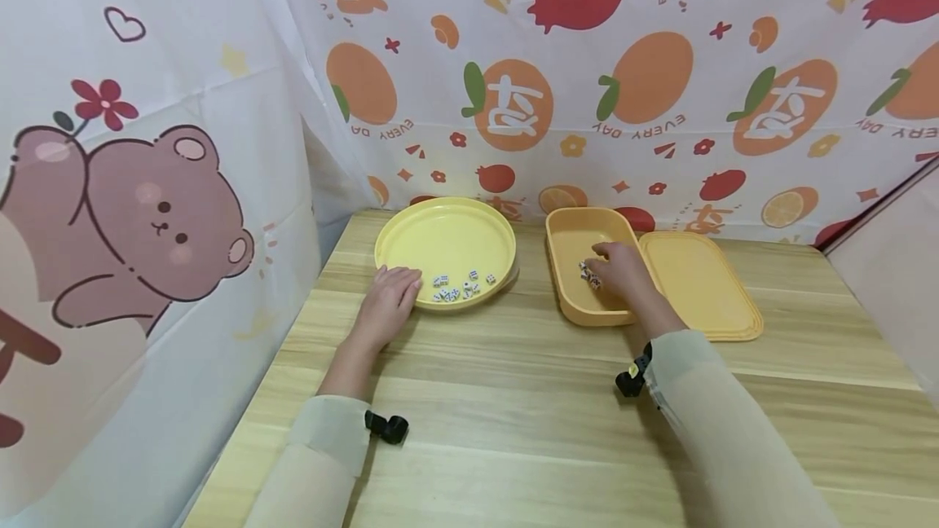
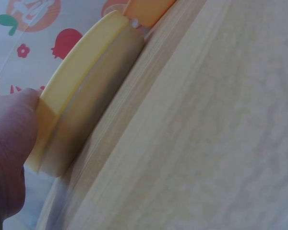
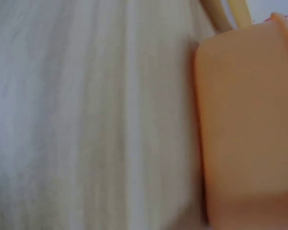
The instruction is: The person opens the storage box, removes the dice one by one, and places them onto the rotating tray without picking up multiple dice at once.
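My left hand [image 1: 387, 305] rests on the near left rim of a round yellow tray [image 1: 447, 239], its fingers lying over the edge. Several white dice [image 1: 449, 294] with dark pips are grouped at the tray's near side. In the left wrist view, the hand [image 2: 12, 139] touches the tray's side wall [image 2: 77, 76]. My right hand [image 1: 622, 271] reaches down into an orange rectangular box [image 1: 575, 226], with fingertips right at a small cluster of dice [image 1: 585, 270]. I cannot tell whether those fingers pinch any. The right wrist view shows only the box's outer wall [image 3: 249, 120].
A flat orange lid [image 1: 704, 288] lies right of the box, beside its wall. All stand on a wood-grain table [image 1: 499, 422], near a fruit-printed cloth [image 1: 557, 104] at the back. Another cloth with a bear print [image 1: 169, 218] hangs at the left.
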A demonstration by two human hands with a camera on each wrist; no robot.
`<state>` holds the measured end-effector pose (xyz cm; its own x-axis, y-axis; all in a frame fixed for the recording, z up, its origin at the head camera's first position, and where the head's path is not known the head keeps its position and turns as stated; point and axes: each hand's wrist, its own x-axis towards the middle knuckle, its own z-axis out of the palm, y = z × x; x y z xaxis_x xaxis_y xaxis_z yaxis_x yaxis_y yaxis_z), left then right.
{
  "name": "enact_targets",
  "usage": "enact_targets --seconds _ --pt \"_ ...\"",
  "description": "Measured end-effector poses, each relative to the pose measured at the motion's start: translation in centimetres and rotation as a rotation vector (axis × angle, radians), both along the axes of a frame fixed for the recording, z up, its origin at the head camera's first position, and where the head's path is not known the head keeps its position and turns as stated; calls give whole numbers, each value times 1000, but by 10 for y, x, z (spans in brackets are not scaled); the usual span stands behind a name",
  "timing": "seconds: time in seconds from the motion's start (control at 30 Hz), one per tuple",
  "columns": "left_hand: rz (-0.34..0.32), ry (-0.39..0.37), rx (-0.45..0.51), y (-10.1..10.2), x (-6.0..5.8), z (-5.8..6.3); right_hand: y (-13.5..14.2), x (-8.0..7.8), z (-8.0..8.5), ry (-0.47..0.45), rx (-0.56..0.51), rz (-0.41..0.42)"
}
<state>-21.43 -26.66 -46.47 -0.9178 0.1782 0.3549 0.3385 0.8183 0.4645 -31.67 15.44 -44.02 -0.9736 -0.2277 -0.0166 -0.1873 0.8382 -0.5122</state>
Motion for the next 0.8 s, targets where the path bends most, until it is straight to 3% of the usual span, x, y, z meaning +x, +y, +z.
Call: enact_targets --seconds 0.3,0.8 --pt "5 8 4 0 1 -1 -6 -2 -8 -59 153 135" --pt "1 17 7 1 0 -1 -5 2 -9 17 194 171"
